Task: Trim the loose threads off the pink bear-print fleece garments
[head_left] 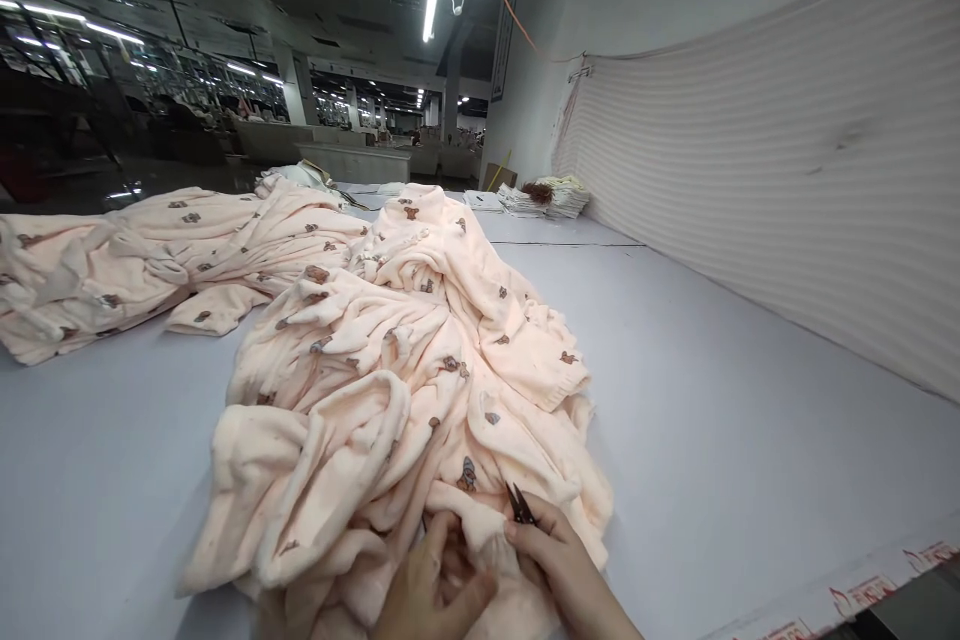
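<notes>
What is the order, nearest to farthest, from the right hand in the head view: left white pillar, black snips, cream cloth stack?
1. Black snips: in the right hand.
2. Cream cloth stack: far ahead, right side.
3. White pillar: left background.

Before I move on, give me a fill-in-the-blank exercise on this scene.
Of the left hand and the right hand, only the ____ one holds dark snips.
Both hands are at the ____ (near or far) part of the printed garment.
More printed fabric spreads toward the picture's ____ (left or right) edge.
Pale stacks lie on the ____ (near or far) part of the table.

Missing words: right; near; left; far.
</notes>
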Tool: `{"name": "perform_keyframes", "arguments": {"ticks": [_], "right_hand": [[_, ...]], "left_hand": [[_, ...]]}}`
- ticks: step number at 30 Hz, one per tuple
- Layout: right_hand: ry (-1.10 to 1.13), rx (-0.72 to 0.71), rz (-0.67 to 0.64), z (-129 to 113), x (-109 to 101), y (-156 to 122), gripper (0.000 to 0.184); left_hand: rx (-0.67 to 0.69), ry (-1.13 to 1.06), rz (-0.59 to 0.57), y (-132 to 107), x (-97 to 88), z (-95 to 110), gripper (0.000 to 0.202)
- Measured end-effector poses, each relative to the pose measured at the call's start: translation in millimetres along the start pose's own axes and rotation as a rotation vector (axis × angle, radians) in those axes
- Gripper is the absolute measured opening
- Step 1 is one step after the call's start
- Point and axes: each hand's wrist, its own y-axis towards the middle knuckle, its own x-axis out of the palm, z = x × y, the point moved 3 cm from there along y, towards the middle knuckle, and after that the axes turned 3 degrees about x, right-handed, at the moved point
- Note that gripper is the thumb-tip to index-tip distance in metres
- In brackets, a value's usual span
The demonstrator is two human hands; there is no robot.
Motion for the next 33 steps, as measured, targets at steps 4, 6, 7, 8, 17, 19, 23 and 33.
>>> {"name": "perform_keyframes", "arguments": {"ticks": [4,6,7,8,17,19,23,33], "right_hand": [[-0.230,-0.174,0.187,-13.8,-3.4,1.1,0.022],[-0.533,-0.255,0.283,-20.3,-10.8,-1.4,0.014],[-0.675,-0.265,0.285,-22.2,-13.2,-2.8,0.009],[-0.787,-0.263,0.269,-23.8,-14.5,-4.4,0.012],[-1.078,-0.265,0.090,-51.4,14.8,-6.8,0.018],[-1.144,-0.225,0.142,-49.6,13.9,-2.4,0.017],[-1.063,-0.215,0.085,-47.1,12.9,-1.7,0.017],[-1.152,-0.166,0.144,-46.7,17.5,5.1,0.020]], "left_hand": [[0.081,0.123,0.215,3.4,10.8,-6.3,0.004],[0.193,0.235,0.292,5.4,4.4,-5.0,0.008],[0.256,0.283,0.323,5.3,0.3,-4.6,0.012],[0.318,0.326,0.350,4.5,-3.7,-4.7,0.016],[0.645,0.397,0.454,4.0,-10.6,-8.2,0.027],[0.630,0.379,0.473,4.5,-9.3,-5.9,0.029],[0.550,0.344,0.512,3.3,-8.0,-2.8,0.033],[0.491,0.195,0.542,4.5,-4.7,-7.2,0.037]]}}
